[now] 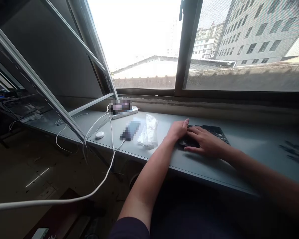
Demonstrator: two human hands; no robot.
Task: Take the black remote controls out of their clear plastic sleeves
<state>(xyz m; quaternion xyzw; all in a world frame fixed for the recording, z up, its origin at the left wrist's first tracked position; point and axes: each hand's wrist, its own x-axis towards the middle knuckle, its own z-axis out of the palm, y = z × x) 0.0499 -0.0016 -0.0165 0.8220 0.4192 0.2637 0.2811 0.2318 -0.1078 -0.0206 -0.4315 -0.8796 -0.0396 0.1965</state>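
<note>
A black keyboard (215, 131) lies flat on a grey window ledge (254, 146). My left hand (177, 130) rests at the keyboard's left end, fingers bent over its edge. My right hand (204, 141) lies on top of the keyboard's left part, palm down, fingers stretched flat toward the left. Neither hand lifts anything that I can see.
Left of the hands lie a clear plastic bag (149, 131), a phone (130, 130) on a white cable, a small white round object (99, 134) and a white power strip (123, 111). White cables (89, 196) hang off the ledge. A metal rack (40, 83) stands at the left. Dark marks (295, 151) stain the ledge at right.
</note>
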